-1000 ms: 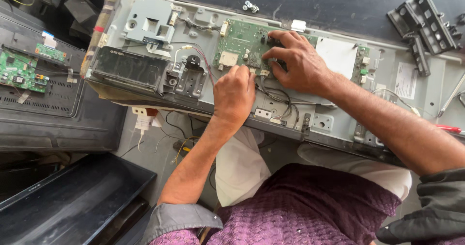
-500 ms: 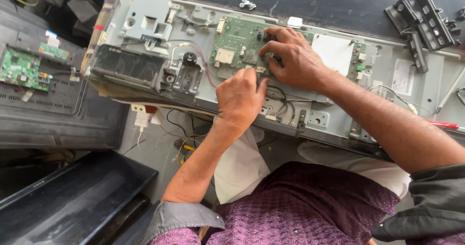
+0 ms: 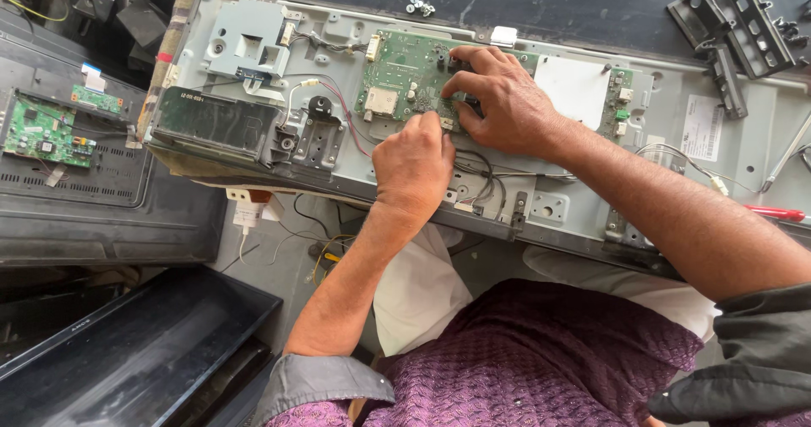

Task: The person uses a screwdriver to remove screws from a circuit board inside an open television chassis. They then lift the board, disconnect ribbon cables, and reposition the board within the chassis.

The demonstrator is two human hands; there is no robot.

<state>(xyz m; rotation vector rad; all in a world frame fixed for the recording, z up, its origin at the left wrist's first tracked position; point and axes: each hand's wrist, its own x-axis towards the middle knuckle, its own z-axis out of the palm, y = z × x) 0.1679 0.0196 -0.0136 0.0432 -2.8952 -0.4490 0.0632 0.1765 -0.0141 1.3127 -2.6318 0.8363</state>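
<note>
A dark bench [image 3: 591, 5] ran across the top of the frame, and on it lay the opened grey metal chassis [image 3: 574, 199] of a flat screen, back side up, reaching from the upper left to the right edge. A green circuit board [image 3: 397, 76] sat on the chassis just above centre.

The right hand [image 3: 503, 102] rested on that board, fingers bent and pressing down at its right part; whether its grip held anything could not be told. The left hand [image 3: 414, 165] lay curled at the lower edge of the board, its grip narrow, fingertips hidden against the board. The two hands were nearly touching. Black wires [image 3: 477, 178] looped on the chassis just beside the left hand.

A few loose screws [image 3: 418, 6] lay on the bench at top centre, and black plastic brackets [image 3: 726, 30] lay in the upper right. A red-handled tool [image 3: 773, 213] lay at the right edge.

At the left of the frame a second green board [image 3: 42, 135] lay on a black back cover [image 3: 110, 216]. A dark panel [image 3: 127, 359] filled the lower left. Below the chassis, grey floor [image 3: 279, 258] with stray cables showed beside the person's purple garment [image 3: 524, 359].
</note>
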